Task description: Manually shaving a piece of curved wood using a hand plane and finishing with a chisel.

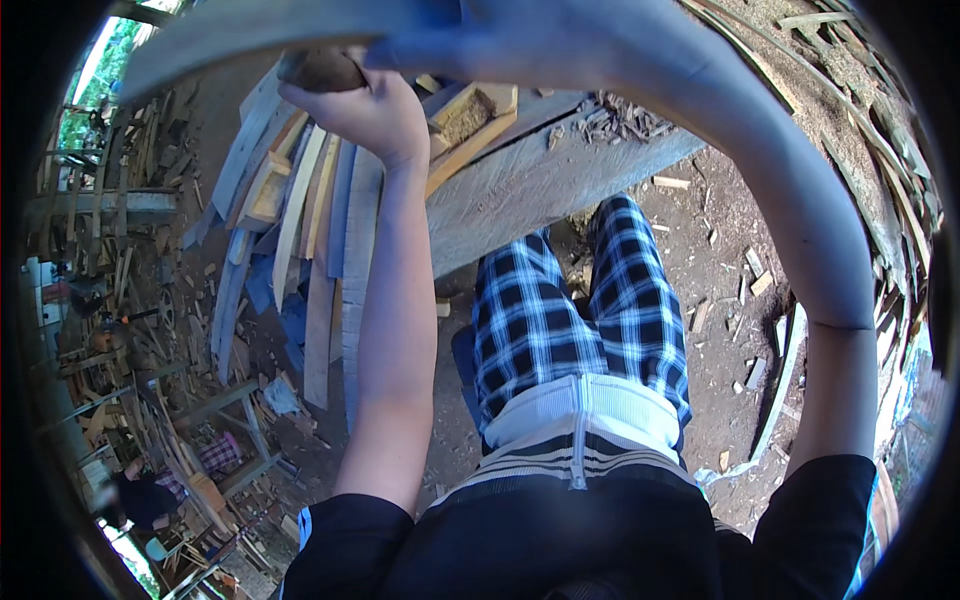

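My left hand (382,118) is closed around a brown, rounded, wooden-looking piece (322,70), whose full shape is hidden. Just above it, a long curved wooden board (235,48) crosses the top of the head view, close to me and blurred. My right hand (490,42) reaches over from the right and grips the board near its right part, the thumb stretched along the lower edge. The upper side of that hand is cut off by the picture's rim.
Below my hands, a thick wooden beam (560,185) carries shavings (630,120) and a block-like wooden piece (470,115). Long wood strips (300,215) fan out at left. A person (150,500) sits at far left among scrap wood. Slats (870,130) line the right side.
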`<state>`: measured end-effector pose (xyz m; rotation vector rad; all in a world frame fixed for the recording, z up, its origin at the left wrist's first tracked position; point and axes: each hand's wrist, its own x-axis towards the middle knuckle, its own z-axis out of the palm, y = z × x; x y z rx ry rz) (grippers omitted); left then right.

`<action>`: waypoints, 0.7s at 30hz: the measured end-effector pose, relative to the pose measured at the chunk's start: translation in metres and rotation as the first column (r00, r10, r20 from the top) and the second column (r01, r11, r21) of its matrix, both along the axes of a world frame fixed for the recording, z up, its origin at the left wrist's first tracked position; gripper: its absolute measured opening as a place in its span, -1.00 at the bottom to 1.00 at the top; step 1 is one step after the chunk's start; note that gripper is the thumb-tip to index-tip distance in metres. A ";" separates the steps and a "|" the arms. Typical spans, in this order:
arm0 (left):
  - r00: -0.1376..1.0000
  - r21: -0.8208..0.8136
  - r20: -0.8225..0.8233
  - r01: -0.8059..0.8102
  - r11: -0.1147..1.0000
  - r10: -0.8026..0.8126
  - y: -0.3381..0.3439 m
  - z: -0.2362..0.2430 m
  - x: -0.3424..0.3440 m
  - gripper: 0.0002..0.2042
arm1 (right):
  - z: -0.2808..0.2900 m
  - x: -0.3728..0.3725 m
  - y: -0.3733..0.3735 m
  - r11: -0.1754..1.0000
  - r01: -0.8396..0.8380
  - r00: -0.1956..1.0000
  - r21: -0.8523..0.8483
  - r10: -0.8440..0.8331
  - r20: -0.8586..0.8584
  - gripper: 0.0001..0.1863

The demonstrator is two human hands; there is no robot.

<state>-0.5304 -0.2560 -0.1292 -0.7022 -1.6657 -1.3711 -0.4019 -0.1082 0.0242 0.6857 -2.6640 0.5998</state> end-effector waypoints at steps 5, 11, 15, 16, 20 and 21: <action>0.999 -0.051 -0.046 0.021 0.998 -0.023 0.004 -0.008 -0.007 -0.40 | 0.021 0.004 -0.027 0.917 0.189 0.976 -0.350 -0.136 0.169 -0.28; 0.998 -0.004 -0.015 0.056 0.998 -0.056 -0.009 -0.015 -0.008 -0.27 | -0.015 0.009 0.001 0.987 -0.122 0.969 -0.104 0.096 -0.226 -0.15; 0.999 0.065 -0.040 -0.001 0.998 0.003 0.008 0.006 0.013 -0.26 | -0.039 0.000 -0.013 0.968 0.067 0.987 -0.240 -0.100 -0.128 -0.12; 0.999 0.064 -0.051 0.001 0.998 0.003 0.003 0.006 0.010 -0.26 | -0.054 -0.002 -0.017 0.979 0.153 0.988 -0.131 -0.156 -0.014 -0.14; 0.991 0.307 0.075 -0.128 0.943 0.110 -0.039 -0.011 -0.023 -0.49 | -0.080 -0.002 -0.023 0.962 0.271 0.951 -0.019 -0.264 0.162 -0.18; 0.990 0.305 0.082 -0.136 0.943 0.116 -0.044 -0.018 -0.023 -0.49 | -0.092 0.000 -0.022 0.964 0.265 0.951 -0.019 -0.258 0.169 -0.18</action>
